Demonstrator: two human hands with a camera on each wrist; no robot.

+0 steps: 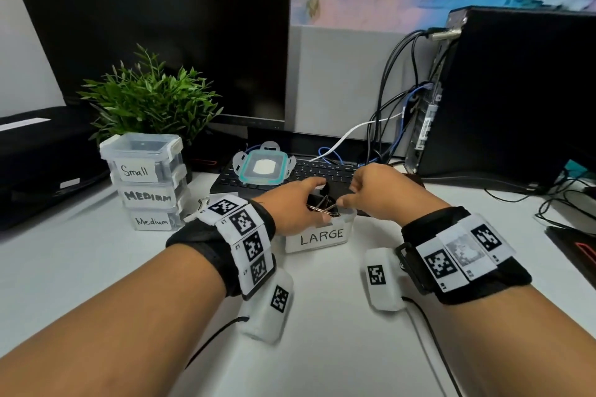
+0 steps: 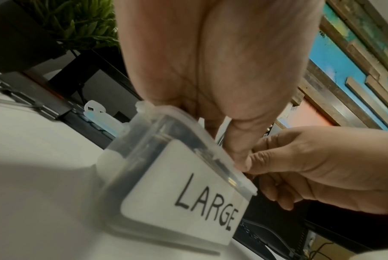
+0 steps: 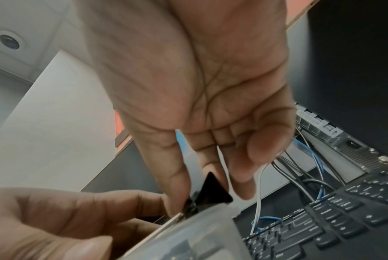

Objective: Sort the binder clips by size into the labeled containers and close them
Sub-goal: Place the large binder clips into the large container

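1. At the left of the table point(image 1: 96, 267), three closed containers are kept in a stack point(image 1: 146, 184), labelled "Small", "MEDIUM" and "Medium" from top to bottom; they are judged to be set aside there because their sorting is finished.
2. A stray binder clip point(image 1: 203, 202) is glimpsed on the table just right of the stack, mostly hidden behind the left wrist band, so its size cannot be told.
3. The teal-rimmed lid point(image 1: 264, 167) is parked on the keyboard point(image 1: 322, 171), behind the open "LARGE" container point(image 1: 317, 237), presumably to keep the mouth free for loading.
4. The left hand point(image 1: 292, 203) is held over the container's left side, its fingers curled about the wire handles of the clips heaped inside, apparently to steady them.
5. A large black binder clip point(image 3: 210, 190) is pinched between thumb and forefinger of the right hand point(image 1: 382, 192) and held at the container's rim, so that it can be lowered among the others.
6. The closing of this container is not yet done.
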